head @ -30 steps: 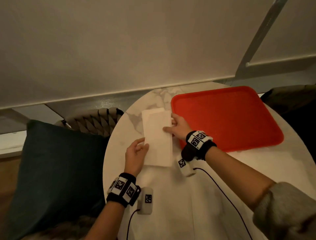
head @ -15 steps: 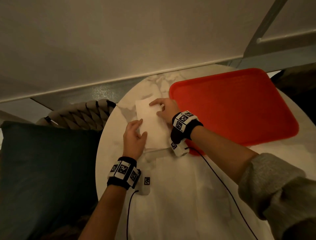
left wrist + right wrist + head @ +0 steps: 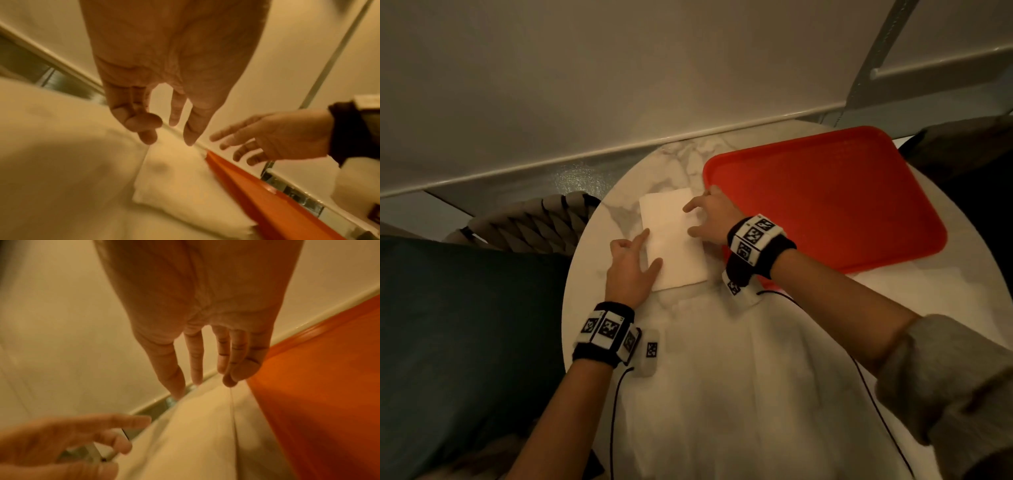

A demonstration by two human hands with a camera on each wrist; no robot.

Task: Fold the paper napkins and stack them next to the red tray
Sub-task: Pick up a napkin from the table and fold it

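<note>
A white stack of folded napkins (image 3: 674, 246) lies flat on the round marble table (image 3: 619, 212), just left of the red tray (image 3: 825, 195). My left hand (image 3: 652, 247) is at the stack's left edge, index finger and thumb stretched onto the paper and the other fingers loosely curled, holding nothing. My right hand (image 3: 688, 220) is spread over the stack's upper right side, fingers straight. In the left wrist view the left hand (image 3: 170, 134) hangs over the napkins (image 3: 185, 186). In the right wrist view the right hand (image 3: 202, 386) hovers above the napkins (image 3: 205, 434) beside the tray (image 3: 318, 386).
A white cloth or paper sheet (image 3: 739, 377) covers the near part of the table. A woven chair back (image 3: 524, 222) and a dark cushion (image 3: 465, 325) stand to the left of the table. A wall runs close behind. Sensor cables trail from both wrists.
My right hand went from the napkin's right edge onto its top, then back to the upper right. My left hand slid up the left edge and curled its outer fingers.
</note>
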